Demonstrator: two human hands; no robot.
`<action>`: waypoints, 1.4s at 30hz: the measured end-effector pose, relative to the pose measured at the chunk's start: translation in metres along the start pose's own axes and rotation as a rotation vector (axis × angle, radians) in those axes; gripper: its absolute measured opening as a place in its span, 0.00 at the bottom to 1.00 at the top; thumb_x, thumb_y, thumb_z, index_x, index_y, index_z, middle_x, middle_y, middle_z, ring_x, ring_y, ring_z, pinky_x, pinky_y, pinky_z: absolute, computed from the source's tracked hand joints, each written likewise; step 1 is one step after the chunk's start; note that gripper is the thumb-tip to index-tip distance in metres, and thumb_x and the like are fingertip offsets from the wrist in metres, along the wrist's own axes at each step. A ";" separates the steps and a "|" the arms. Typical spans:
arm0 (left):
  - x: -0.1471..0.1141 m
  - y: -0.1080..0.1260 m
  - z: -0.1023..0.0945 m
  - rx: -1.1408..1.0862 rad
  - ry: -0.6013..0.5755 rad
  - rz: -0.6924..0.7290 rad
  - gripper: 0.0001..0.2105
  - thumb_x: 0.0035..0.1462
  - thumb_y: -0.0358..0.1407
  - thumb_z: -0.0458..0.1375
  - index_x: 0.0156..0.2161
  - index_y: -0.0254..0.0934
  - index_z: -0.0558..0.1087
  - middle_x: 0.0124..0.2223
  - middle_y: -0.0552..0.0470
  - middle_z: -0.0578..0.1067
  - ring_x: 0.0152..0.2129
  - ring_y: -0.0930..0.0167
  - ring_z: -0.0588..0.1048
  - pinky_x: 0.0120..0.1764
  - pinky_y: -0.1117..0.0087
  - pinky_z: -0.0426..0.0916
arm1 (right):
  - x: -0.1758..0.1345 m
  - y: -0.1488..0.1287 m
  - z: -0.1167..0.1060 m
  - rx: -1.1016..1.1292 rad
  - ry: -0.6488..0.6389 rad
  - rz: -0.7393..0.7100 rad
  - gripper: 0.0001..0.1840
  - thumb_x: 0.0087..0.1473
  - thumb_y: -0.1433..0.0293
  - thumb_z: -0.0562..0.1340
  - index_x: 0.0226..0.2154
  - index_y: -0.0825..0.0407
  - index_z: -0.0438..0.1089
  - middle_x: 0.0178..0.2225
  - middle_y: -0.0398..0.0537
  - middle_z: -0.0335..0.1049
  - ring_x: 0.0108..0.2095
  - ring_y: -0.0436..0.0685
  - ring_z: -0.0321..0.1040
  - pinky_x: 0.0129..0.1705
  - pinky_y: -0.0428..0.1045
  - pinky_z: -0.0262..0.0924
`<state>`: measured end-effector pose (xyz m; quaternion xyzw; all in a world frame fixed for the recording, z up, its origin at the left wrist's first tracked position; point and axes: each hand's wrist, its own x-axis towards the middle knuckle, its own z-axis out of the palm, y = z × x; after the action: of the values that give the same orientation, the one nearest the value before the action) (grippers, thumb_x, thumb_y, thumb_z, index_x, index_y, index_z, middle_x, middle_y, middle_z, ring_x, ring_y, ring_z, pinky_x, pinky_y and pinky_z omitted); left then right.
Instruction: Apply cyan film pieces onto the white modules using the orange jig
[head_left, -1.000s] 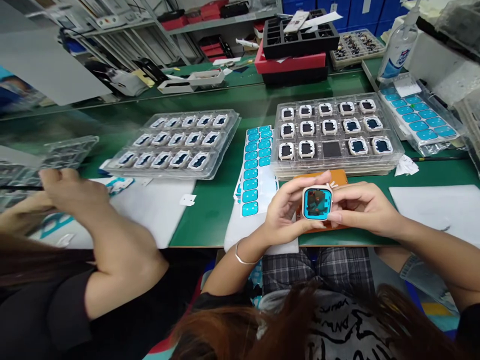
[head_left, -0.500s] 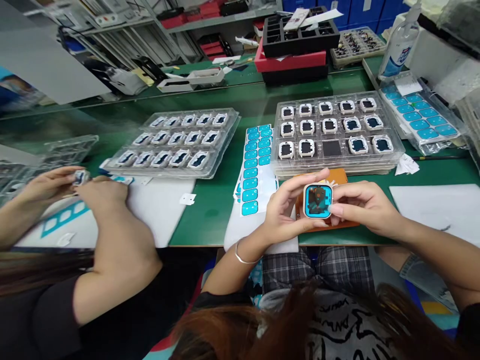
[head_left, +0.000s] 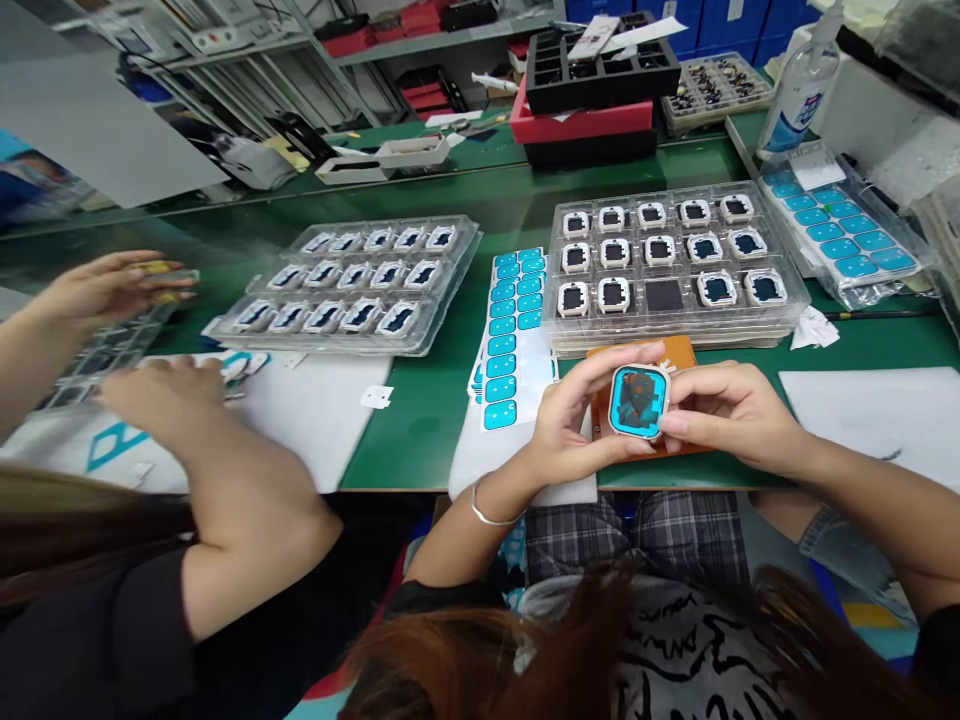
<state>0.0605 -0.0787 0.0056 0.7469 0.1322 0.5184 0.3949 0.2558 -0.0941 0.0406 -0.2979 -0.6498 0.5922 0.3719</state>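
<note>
metal shelves point(head_left: 450, 45) with red and black boxes stand behind the green tabletop point(head_left: 420, 420). farther back on it, a black tray point(head_left: 637, 85) sits on a red box point(head_left: 585, 122), with a bottle point(head_left: 799, 100) off to the right.

near the front edge, both hands hold one case point(head_left: 639, 402), pale-rimmed with a bright blue border around a dark, reflective face, tilted toward the wearer. the left hand point(head_left: 566, 425) has a curved grip, about as wide as the case: index finger along the top edge, thumb along the bottom, palm open at the side. the right hand point(head_left: 724, 408) has a narrow grip at the case's right side, fingers behind or beside it, the thumb tip on the lower right of the blue border. how hard either grip presses, i cannot tell.

under the hands lies an orange pad point(head_left: 681, 352); whether the case touches it is hidden. just beyond stands a clear tray point(head_left: 675, 335) of white cases in three rows, and left of it lie blue stickers point(head_left: 501, 347).

farther left is another filled tray point(head_left: 442, 310), near a co-worker's arm point(head_left: 255, 500).
</note>
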 end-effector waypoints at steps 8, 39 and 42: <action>0.000 -0.005 0.000 0.004 0.033 0.055 0.30 0.55 0.38 0.67 0.62 0.44 0.64 0.57 0.45 0.73 0.54 0.65 0.73 0.58 0.61 0.70 | 0.001 0.001 0.000 0.089 0.000 0.025 0.18 0.53 0.55 0.67 0.29 0.54 0.72 0.22 0.43 0.70 0.22 0.49 0.67 0.25 0.44 0.65; 0.004 -0.004 -0.004 0.452 0.091 0.401 0.30 0.57 0.31 0.65 0.62 0.52 0.63 0.33 0.56 0.70 0.31 0.72 0.68 0.33 0.69 0.68 | 0.004 0.007 -0.004 0.005 -0.047 0.001 0.07 0.53 0.67 0.67 0.34 0.52 0.71 0.32 0.45 0.67 0.31 0.51 0.66 0.31 0.46 0.63; 0.005 -0.003 -0.005 0.490 0.093 0.389 0.27 0.58 0.32 0.64 0.60 0.53 0.64 0.32 0.57 0.70 0.30 0.72 0.68 0.33 0.70 0.68 | 0.004 0.008 -0.006 0.026 -0.054 0.003 0.07 0.53 0.66 0.68 0.34 0.52 0.72 0.31 0.44 0.67 0.30 0.51 0.65 0.30 0.46 0.63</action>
<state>0.0591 -0.0715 0.0072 0.8066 0.1256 0.5706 0.0900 0.2578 -0.0866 0.0329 -0.2778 -0.6514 0.6089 0.3573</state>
